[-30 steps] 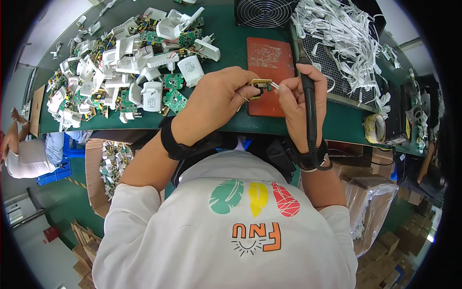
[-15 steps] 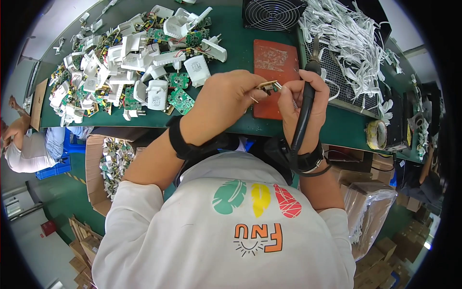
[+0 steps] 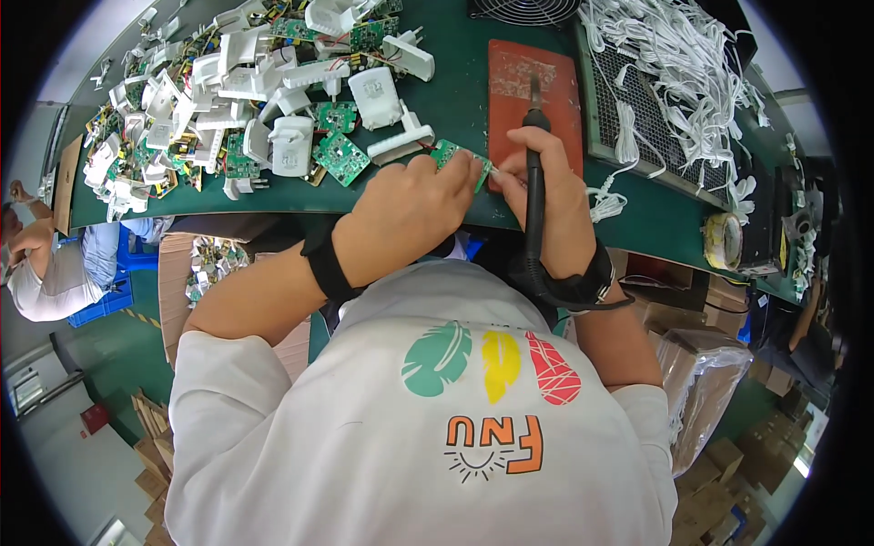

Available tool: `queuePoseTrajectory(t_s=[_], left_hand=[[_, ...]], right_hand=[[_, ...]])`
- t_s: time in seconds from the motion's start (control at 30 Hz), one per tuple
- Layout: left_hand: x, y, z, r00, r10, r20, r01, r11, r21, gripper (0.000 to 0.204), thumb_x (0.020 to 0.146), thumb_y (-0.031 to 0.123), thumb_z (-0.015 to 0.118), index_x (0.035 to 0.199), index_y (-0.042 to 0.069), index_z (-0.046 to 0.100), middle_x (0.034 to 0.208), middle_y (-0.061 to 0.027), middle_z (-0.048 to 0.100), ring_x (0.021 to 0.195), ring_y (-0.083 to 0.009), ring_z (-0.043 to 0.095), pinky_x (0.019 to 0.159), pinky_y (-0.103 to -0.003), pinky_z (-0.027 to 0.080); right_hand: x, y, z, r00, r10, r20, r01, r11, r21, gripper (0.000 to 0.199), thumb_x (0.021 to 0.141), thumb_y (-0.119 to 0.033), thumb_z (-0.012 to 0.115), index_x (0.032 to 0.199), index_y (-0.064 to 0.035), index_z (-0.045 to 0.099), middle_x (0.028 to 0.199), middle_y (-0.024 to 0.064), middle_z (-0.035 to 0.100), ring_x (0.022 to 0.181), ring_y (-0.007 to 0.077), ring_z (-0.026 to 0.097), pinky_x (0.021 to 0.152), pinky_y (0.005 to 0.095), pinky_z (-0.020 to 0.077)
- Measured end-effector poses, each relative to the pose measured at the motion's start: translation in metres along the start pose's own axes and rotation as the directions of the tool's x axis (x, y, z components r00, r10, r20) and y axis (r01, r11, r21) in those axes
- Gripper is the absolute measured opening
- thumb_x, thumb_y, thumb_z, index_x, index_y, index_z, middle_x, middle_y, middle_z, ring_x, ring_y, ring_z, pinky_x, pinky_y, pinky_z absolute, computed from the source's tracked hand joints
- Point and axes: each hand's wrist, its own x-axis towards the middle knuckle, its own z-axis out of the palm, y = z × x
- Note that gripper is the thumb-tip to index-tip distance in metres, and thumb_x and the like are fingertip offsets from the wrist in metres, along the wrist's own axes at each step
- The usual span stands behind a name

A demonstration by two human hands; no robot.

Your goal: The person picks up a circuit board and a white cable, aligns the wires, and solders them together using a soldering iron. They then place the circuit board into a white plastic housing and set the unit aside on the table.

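A small green circuit board (image 3: 449, 153) is gripped by my left hand (image 3: 410, 202), its fingers closed over the near edge. Just left of that board lies a white plug housing (image 3: 403, 138), with a bit of red wire between them. In my right hand (image 3: 557, 202) is a soldering iron (image 3: 534, 177), its black handle upright in the grip and its tip pointing away over the red-brown mat (image 3: 555, 105). My right thumb and forefinger pinch at the board's right edge; what is between them is too small to make out.
Left of my hands spreads a heap of white plug housings and circuit boards (image 3: 218, 100). At right, white cables (image 3: 665, 82) pile on a mesh tray (image 3: 637, 109); one cable bundle (image 3: 604, 200) lies near my right hand. Tape roll (image 3: 722, 240) and fan (image 3: 523, 9) stand nearby. Another person (image 3: 55, 273) sits far left.
The board has turned from edge-on to showing its green face, lower and left of the mat. A white housing now lies beside it, and a cable bundle now lies right of my right hand.
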Motion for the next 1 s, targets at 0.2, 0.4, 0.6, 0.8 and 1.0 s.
queuePoseTrajectory(t_s=[0.2, 0.4, 0.6, 0.8, 1.0], left_hand=[[0.001, -0.015, -0.010, 0.991, -0.076, 0.114, 0.119, 0.887, -0.446, 0.034, 0.071, 0.005, 0.059, 0.104, 0.001, 0.056, 0.092, -0.0082, 0.055, 0.068, -0.0197, 0.057, 0.057, -0.028, 0.048], [0.011, -0.006, -0.026, 0.907, -0.289, 0.306, 0.400, 0.361, -0.843, 0.029, 0.072, 0.003, 0.060, 0.101, 0.001, 0.055, 0.081, -0.0103, 0.057, 0.068, -0.0217, 0.057, 0.059, -0.029, 0.046], [0.009, 0.004, -0.012, 0.854, -0.385, 0.351, 0.377, -0.007, -0.926, 0.010, 0.076, 0.003, 0.059, 0.085, 0.000, 0.055, 0.075, -0.0099, 0.054, 0.065, -0.0194, 0.053, 0.057, -0.026, 0.043], [0.006, -0.003, 0.004, 0.826, -0.563, 0.018, 0.335, 0.466, -0.819, 0.005, 0.076, 0.003, 0.059, 0.079, 0.001, 0.055, 0.079, -0.0101, 0.055, 0.065, -0.0202, 0.054, 0.057, -0.027, 0.044], [0.009, 0.000, 0.020, 0.794, -0.601, 0.086, 0.373, 0.372, -0.850, 0.004, 0.079, 0.002, 0.057, 0.080, 0.000, 0.054, 0.092, -0.0108, 0.058, 0.074, -0.0130, 0.054, 0.067, -0.024, 0.044]], right_hand=[[-0.006, -0.013, -0.004, 0.994, 0.040, -0.100, -0.026, 0.990, 0.138, 0.041, 0.084, 0.002, 0.057, 0.120, -0.0040, 0.041, 0.090, 0.0085, 0.059, 0.082, 0.0124, 0.060, 0.069, 0.0252, 0.0478], [-0.017, -0.024, -0.009, 0.997, 0.067, -0.042, -0.044, 0.912, 0.407, 0.044, 0.084, 0.002, 0.057, 0.123, -0.0037, 0.037, 0.089, 0.0082, 0.058, 0.077, 0.0099, 0.056, 0.065, 0.0217, 0.0453], [-0.019, -0.016, -0.011, 0.997, 0.051, -0.064, -0.012, 0.868, 0.497, 0.043, 0.086, -0.004, 0.058, 0.124, -0.0029, 0.037, 0.086, 0.0077, 0.057, 0.072, 0.0076, 0.052, 0.061, 0.0194, 0.0417], [-0.023, -0.024, -0.026, 0.987, 0.138, -0.085, -0.107, 0.950, 0.294, 0.028, 0.087, -0.011, 0.056, 0.113, -0.0009, 0.050, 0.083, 0.0062, 0.058, 0.070, 0.0073, 0.052, 0.060, 0.0200, 0.0413], [-0.034, -0.016, -0.035, 0.951, 0.023, -0.309, 0.023, 0.989, 0.146, 0.018, 0.077, -0.003, 0.063, 0.095, 0.0002, 0.060, 0.074, 0.0043, 0.059, 0.064, 0.0080, 0.053, 0.060, 0.0204, 0.0431]])
